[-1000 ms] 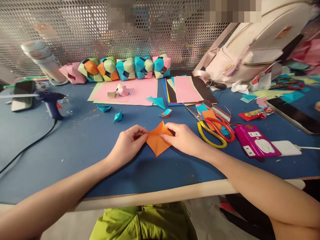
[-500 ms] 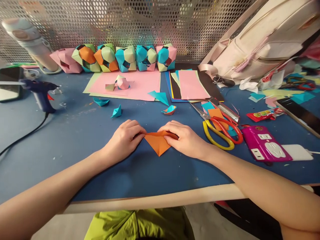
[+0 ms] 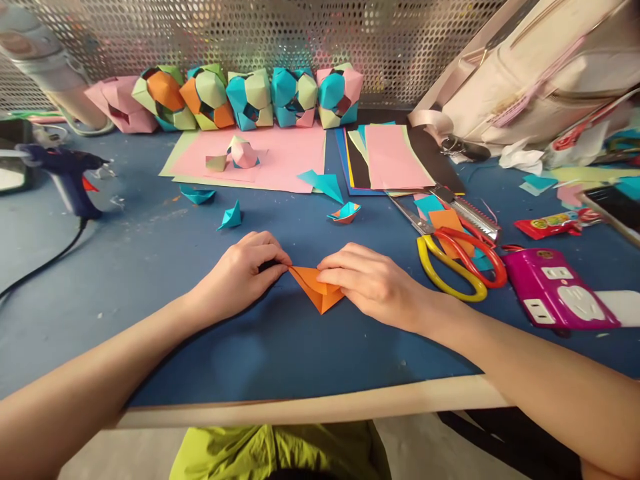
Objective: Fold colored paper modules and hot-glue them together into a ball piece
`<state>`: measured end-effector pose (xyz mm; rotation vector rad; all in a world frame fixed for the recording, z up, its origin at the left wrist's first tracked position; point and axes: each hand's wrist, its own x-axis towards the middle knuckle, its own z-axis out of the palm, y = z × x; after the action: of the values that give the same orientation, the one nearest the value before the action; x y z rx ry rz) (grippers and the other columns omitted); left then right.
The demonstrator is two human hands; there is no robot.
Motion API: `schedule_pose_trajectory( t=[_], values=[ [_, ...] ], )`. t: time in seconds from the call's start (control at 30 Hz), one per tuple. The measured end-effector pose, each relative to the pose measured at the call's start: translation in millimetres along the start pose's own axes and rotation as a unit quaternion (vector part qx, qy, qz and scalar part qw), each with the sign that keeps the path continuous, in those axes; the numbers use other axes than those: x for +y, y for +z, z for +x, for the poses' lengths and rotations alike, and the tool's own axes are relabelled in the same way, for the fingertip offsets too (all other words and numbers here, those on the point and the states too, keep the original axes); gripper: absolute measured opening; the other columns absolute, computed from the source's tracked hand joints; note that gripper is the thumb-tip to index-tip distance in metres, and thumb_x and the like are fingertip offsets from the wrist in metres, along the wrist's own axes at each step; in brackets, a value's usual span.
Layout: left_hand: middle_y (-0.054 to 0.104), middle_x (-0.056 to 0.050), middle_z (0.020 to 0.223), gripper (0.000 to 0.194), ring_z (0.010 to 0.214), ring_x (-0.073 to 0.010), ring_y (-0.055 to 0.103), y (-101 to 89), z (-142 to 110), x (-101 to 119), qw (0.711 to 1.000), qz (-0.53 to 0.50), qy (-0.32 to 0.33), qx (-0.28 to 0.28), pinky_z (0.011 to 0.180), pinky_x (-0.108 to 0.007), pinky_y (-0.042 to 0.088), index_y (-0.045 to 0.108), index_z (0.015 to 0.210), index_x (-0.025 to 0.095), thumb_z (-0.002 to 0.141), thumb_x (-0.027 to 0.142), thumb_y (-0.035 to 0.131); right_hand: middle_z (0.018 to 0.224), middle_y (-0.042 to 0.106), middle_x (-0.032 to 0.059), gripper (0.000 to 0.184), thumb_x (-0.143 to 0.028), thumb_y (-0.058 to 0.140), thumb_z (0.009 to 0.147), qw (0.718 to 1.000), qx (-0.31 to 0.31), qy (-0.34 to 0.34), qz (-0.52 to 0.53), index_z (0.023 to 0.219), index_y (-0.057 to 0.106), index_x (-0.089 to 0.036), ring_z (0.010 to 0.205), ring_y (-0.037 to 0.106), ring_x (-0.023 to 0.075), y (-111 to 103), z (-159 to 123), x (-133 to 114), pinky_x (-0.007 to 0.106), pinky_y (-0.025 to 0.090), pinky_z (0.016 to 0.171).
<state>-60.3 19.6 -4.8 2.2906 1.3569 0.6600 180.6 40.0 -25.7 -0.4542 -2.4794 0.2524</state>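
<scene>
An orange origami paper (image 3: 320, 301), folded into a small triangle with its point toward me, lies on the blue tabletop. Thumb and forefinger of my left hand (image 3: 250, 270) pinch its left corner. My right hand (image 3: 370, 280) is closed over the right side, fingers together on the folded flap; its thumb is hidden. Beyond my hands sit a blue folded piece (image 3: 231, 217), another blue folded piece (image 3: 197, 194) and a blue-and-orange folded piece (image 3: 345, 213).
Scissors (image 3: 450, 263) lie right of my hand, near a magenta power adapter (image 3: 560, 290). A glue gun (image 3: 65, 177) stands left. Colourful paper balls (image 3: 250, 100) line the mesh at the back, behind pink paper sheets (image 3: 290, 150). A backpack (image 3: 545, 80) leans back right.
My right hand has shifted its grip, its fingers now on top of the orange paper. The paper's upper edge is folded down toward me. The left hand still pinches the left corner.
</scene>
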Motion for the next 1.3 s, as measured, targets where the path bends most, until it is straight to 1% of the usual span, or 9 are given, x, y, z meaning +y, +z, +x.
schedule_pose_trajectory(
  t=[0.17,0.3,0.4,0.5,0.6,0.77,0.97,1.3],
  values=[
    [0.064,-0.003,0.085,0.019,0.083,-0.0161,0.058,-0.9,1,0,1.0,0.0,-0.004,-0.008,0.076,-0.028,0.046,0.07,0.082,0.018,0.088,0.02,0.052,0.097,0.071,0.0106,0.023,-0.002,0.047,0.088,0.997,-0.02,-0.022,-0.069,0.088,0.068,-0.013,0.082,0.058,0.0193,-5,2,-4,0.031,0.05,0.068],
    [0.064,-0.003,0.085,0.022,0.083,-0.0165,0.058,-1.4,1,1,1.0,0.004,-0.006,-0.014,0.076,-0.029,0.047,0.07,0.081,0.019,0.089,0.022,0.05,0.098,0.072,0.0104,0.025,-0.004,0.048,0.09,0.991,-0.012,-0.046,-0.126,0.078,0.068,-0.012,0.083,0.058,0.0192,-8,4,-9,0.032,0.047,0.069],
    [0.065,-0.004,0.085,0.024,0.083,-0.0171,0.058,-1.8,1,2,1.0,0.003,-0.01,-0.014,0.076,-0.03,0.047,0.07,0.08,0.019,0.089,0.023,0.048,0.092,0.072,0.009,0.027,-0.003,0.048,0.091,0.987,-0.014,-0.061,-0.147,0.075,0.068,-0.012,0.082,0.057,0.0189,-10,5,-12,0.031,0.044,0.068],
    [0.065,-0.004,0.085,0.024,0.083,-0.0173,0.059,-2.1,1,2,1.0,0.006,-0.009,-0.012,0.076,-0.03,0.047,0.07,0.079,0.019,0.089,0.024,0.048,0.084,0.071,0.0072,0.031,-0.004,0.045,0.093,0.986,-0.039,-0.063,-0.149,0.074,0.068,-0.014,0.08,0.056,0.0183,-10,5,-14,0.031,0.042,0.067],
    [0.065,-0.004,0.086,0.023,0.084,-0.0173,0.059,-2.0,1,2,1.0,0.007,-0.011,-0.015,0.077,-0.03,0.047,0.069,0.079,0.02,0.089,0.024,0.049,0.083,0.07,0.0063,0.032,-0.005,0.044,0.094,0.985,-0.055,-0.058,-0.15,0.073,0.067,-0.015,0.08,0.055,0.0177,-11,5,-14,0.031,0.04,0.067],
    [0.064,-0.003,0.085,0.021,0.084,-0.0168,0.059,-1.4,2,2,1.0,0.002,-0.017,-0.013,0.077,-0.03,0.046,0.07,0.079,0.019,0.088,0.023,0.051,0.08,0.069,0.0053,0.033,-0.007,0.046,0.094,0.985,-0.052,-0.064,-0.153,0.07,0.067,-0.016,0.079,0.054,0.0174,-13,6,-14,0.031,0.039,0.068],
    [0.064,-0.003,0.087,0.023,0.084,-0.0169,0.059,-3.1,2,1,1.0,0.002,-0.011,-0.026,0.078,-0.029,0.046,0.07,0.08,0.019,0.089,0.023,0.049,0.077,0.067,0.0053,0.037,-0.009,0.042,0.096,0.983,-0.063,-0.062,-0.159,0.07,0.066,-0.017,0.08,0.053,0.0173,-14,6,-16,0.031,0.038,0.07],
    [0.064,-0.004,0.087,0.023,0.084,-0.0175,0.059,-4.6,3,1,0.999,0.0,-0.006,-0.032,0.079,-0.031,0.047,0.07,0.081,0.019,0.089,0.024,0.049,0.076,0.066,0.0049,0.036,-0.011,0.044,0.096,0.983,-0.061,-0.074,-0.159,0.068,0.065,-0.017,0.079,0.053,0.0171,-14,6,-18,0.032,0.04,0.072]
  ],
)
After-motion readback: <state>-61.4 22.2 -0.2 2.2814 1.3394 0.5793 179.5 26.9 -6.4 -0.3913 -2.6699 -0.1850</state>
